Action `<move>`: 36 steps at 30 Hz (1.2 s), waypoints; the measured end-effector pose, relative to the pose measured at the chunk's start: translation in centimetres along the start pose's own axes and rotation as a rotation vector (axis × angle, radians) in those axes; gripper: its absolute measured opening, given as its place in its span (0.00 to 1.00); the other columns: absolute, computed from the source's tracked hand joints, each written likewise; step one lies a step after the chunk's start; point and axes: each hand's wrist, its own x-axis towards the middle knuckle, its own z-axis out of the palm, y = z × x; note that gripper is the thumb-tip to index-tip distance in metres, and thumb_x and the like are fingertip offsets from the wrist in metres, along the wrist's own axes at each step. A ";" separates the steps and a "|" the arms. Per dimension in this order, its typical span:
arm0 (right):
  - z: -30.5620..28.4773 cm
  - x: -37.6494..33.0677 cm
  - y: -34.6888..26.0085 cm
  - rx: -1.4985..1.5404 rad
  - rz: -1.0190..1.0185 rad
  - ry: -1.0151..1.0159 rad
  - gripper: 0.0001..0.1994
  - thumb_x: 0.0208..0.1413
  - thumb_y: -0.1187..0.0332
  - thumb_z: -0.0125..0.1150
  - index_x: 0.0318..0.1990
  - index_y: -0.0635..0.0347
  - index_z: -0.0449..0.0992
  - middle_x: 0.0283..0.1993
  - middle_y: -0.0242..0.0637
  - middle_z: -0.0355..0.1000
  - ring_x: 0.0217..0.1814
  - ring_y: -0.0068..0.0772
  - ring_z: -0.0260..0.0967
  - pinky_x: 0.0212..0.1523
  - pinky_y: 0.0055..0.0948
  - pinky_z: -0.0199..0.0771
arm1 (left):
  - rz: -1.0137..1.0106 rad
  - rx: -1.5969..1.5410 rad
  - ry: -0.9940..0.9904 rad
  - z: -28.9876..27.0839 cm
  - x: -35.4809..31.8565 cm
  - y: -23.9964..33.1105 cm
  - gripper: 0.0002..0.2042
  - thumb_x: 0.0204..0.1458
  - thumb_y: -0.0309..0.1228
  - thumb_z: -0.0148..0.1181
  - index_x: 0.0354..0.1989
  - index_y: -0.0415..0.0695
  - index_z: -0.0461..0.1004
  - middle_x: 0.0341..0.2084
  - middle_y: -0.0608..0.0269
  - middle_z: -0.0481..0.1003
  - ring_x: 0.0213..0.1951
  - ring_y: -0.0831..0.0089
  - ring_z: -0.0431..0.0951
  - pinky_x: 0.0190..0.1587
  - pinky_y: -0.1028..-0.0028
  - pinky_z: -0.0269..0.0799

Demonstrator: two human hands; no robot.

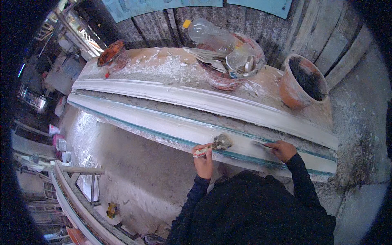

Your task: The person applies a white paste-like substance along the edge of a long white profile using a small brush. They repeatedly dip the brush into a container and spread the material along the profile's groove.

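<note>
My left hand (203, 165) is closed around the pale, smeared handle of a putty knife (222, 141), whose broad blade is caked grey. Its blade is over the near white plaster molding (171, 124), a long strip with teal edges. In my right hand (284, 151) is a thin-bladed spatula (259, 144). The spatula's tip lies at the molding's white face, though contact is hard to tell. Behind a grey, gritty groove runs a second white molding (196, 94), parallel to the first.
On the bench's plaster-spattered back stand a red-orange bucket (118, 61), a tub (228, 84) full of scraps with a clear plastic bottle (206, 30), and an orange bucket (287, 92) with a dark inside. Corrugated sheeting (155, 26) rises behind. A wooden frame (67, 183) stands at lower left.
</note>
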 end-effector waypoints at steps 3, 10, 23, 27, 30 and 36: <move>0.7 0.5 -0.4 0.027 -0.040 0.023 0.18 0.48 0.64 0.54 0.48 0.32 0.69 0.26 0.37 0.63 0.30 0.41 0.66 0.30 0.36 0.67 | 0.011 0.007 -0.012 -0.1 0.1 -0.1 0.11 0.51 0.25 0.51 0.39 0.40 0.55 0.36 0.51 0.71 0.39 0.71 0.71 0.43 0.75 0.64; 0.0 1.0 -1.5 -0.005 -0.054 0.076 0.15 0.50 0.59 0.51 0.48 0.31 0.69 0.27 0.40 0.63 0.30 0.43 0.66 0.28 0.40 0.67 | -0.015 0.011 -0.022 -0.5 0.2 -0.4 0.12 0.51 0.24 0.50 0.40 0.41 0.55 0.37 0.51 0.71 0.40 0.72 0.70 0.44 0.75 0.64; 0.6 5.9 -3.9 -0.063 -0.179 -0.011 0.16 0.51 0.59 0.50 0.49 0.28 0.68 0.28 0.39 0.63 0.30 0.42 0.66 0.29 0.40 0.67 | -0.004 0.043 -0.005 -0.5 0.6 -1.0 0.11 0.52 0.25 0.50 0.39 0.40 0.55 0.37 0.51 0.70 0.40 0.71 0.71 0.44 0.75 0.64; 1.2 8.5 -6.3 0.003 -0.254 -0.006 0.16 0.51 0.57 0.49 0.49 0.31 0.68 0.31 0.41 0.64 0.31 0.44 0.66 0.31 0.42 0.66 | 0.036 -0.025 0.066 -0.5 0.3 0.0 0.12 0.52 0.25 0.50 0.40 0.40 0.55 0.36 0.52 0.70 0.39 0.71 0.71 0.43 0.75 0.65; 1.3 9.8 -7.7 0.069 -0.246 -0.025 0.16 0.51 0.57 0.48 0.49 0.32 0.68 0.31 0.42 0.65 0.32 0.45 0.66 0.32 0.42 0.66 | 0.082 -0.077 0.168 -1.5 0.4 0.4 0.12 0.52 0.27 0.50 0.41 0.42 0.54 0.37 0.51 0.69 0.40 0.69 0.71 0.43 0.74 0.67; 0.2 7.9 -3.8 -0.027 -0.251 -0.083 0.16 0.52 0.58 0.49 0.50 0.31 0.67 0.28 0.43 0.65 0.32 0.44 0.66 0.32 0.42 0.65 | 0.090 -0.169 0.332 -4.8 1.0 1.7 0.13 0.53 0.29 0.50 0.42 0.43 0.54 0.40 0.48 0.67 0.44 0.64 0.69 0.44 0.69 0.69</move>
